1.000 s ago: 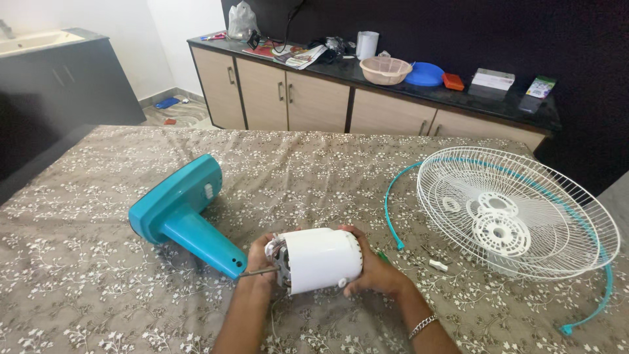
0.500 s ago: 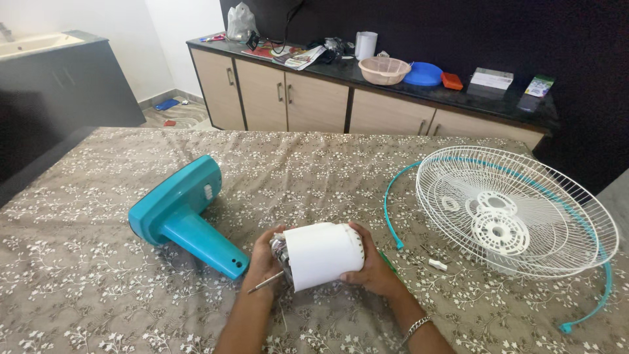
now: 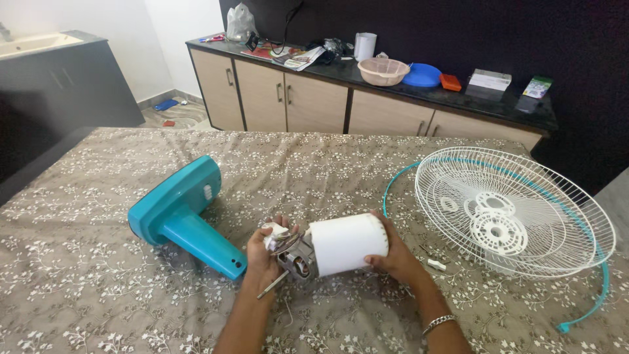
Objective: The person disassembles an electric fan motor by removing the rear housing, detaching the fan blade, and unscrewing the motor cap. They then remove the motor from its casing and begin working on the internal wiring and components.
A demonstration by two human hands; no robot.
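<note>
My left hand (image 3: 259,252) grips the exposed fan motor (image 3: 295,252), whose metal shaft sticks out toward the lower left. My right hand (image 3: 391,252) holds the white cylindrical motor cover (image 3: 347,242), which sits partly slid off to the right of the motor. Both are just above the patterned grey-brown tablecloth (image 3: 327,177). A teal fan stand with its base (image 3: 180,210) lies on its side just left of my left hand.
White wire fan guards (image 3: 517,210) with a loose teal rim ring lie at the right of the table, a small white part (image 3: 437,265) beside them. Behind stands a dark counter over beige cabinets (image 3: 295,98), holding a bowl, a blue lid, a jug and papers.
The white cover has slid rightward off the motor in my right hand, exposing the motor's windings. My left hand has stayed on the motor.
</note>
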